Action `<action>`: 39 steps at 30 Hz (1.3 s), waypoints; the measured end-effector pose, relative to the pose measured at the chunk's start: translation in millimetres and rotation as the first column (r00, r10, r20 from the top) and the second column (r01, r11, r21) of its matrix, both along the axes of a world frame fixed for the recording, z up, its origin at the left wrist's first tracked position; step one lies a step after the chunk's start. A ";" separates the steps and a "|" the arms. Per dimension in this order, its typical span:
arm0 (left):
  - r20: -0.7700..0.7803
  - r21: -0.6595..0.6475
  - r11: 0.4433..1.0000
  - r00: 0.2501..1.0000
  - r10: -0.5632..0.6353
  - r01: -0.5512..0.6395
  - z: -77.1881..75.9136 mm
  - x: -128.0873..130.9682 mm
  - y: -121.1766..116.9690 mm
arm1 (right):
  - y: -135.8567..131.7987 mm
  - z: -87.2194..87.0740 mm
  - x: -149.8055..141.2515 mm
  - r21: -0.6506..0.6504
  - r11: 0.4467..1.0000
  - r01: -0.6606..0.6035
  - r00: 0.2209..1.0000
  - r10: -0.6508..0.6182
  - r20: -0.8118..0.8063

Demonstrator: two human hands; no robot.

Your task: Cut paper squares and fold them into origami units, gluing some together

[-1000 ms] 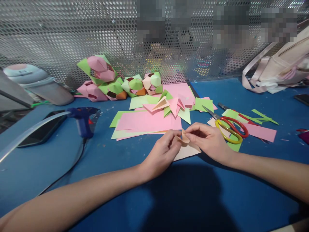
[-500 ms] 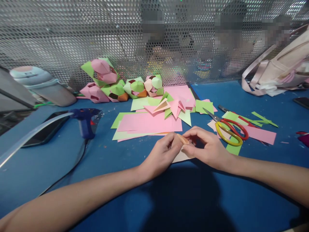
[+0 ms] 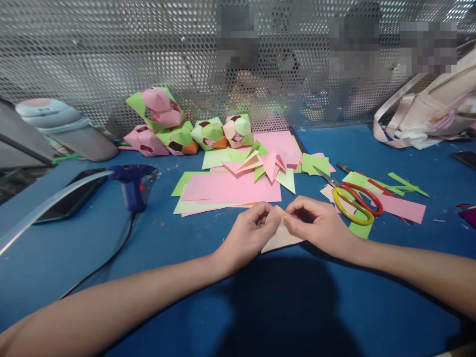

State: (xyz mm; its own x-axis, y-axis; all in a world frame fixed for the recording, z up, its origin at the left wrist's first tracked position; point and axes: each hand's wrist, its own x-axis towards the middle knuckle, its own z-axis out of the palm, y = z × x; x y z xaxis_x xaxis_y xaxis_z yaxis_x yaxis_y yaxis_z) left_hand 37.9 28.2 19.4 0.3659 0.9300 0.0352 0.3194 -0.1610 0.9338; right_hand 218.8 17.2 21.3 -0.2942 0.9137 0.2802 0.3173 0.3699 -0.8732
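A peach sheet of paper (image 3: 281, 236) lies on the blue table (image 3: 186, 277), partly folded into a point. My left hand (image 3: 248, 235) pinches its left side with thumb and fingers. My right hand (image 3: 320, 223) presses and pinches its right side, the fingertips of both hands meeting at the paper's top corner. Just behind the hands lies a stack of pink and green sheets (image 3: 226, 188). Red and yellow scissors (image 3: 351, 198) rest on paper strips right of my right hand.
Folded pink and green paper models (image 3: 186, 131) stand along the perforated metal screen (image 3: 111, 49). A blue glue gun (image 3: 130, 183) with its cable and a dark phone (image 3: 67, 201) lie at the left. A pale bag (image 3: 435, 109) sits at the back right.
The raised fold of the peach paper has been pressed flatter against the table. Both hands stayed at the paper and shifted only slightly.
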 end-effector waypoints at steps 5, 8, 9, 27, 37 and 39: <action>-0.035 -0.003 1.000 0.999 -0.014 0.014 -1.8 -0.3 1.2 | 2.3 -2.3 1.5 -0.019 1.000 -0.021 1.000 0.021 0.012; 0.002 -0.020 0.999 0.999 -0.040 0.040 -0.2 -0.3 1.6 | 4.2 -3.6 3.3 0.023 0.999 -0.033 0.999 0.032 0.027; 0.016 -0.018 0.999 0.999 -0.048 0.048 0.5 -0.4 1.8 | 4.8 -3.9 3.7 0.035 0.999 -0.039 0.999 0.038 0.032; -0.098 0.103 0.993 0.994 -0.045 0.055 -6.1 -5.2 1.2 | 6.7 -10.4 6.0 0.150 0.987 -0.057 0.996 0.046 0.078; -0.111 0.129 0.991 0.993 -0.027 0.042 -1.5 -3.4 1.4 | 4.4 -11.6 5.0 0.210 0.977 -0.047 0.994 0.025 0.108; -0.120 0.140 0.990 0.993 -0.016 0.033 -2.4 -3.4 1.6 | 4.4 -10.9 4.9 0.202 0.977 -0.060 0.994 0.039 0.104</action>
State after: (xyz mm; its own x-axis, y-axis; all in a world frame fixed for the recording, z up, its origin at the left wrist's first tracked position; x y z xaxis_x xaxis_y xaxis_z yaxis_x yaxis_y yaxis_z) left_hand 34.5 29.8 17.0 0.3979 0.9094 0.1209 0.4204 -0.2979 0.8570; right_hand 223.7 21.5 10.5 -0.3733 0.8235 0.4272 0.3751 0.5551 -0.7424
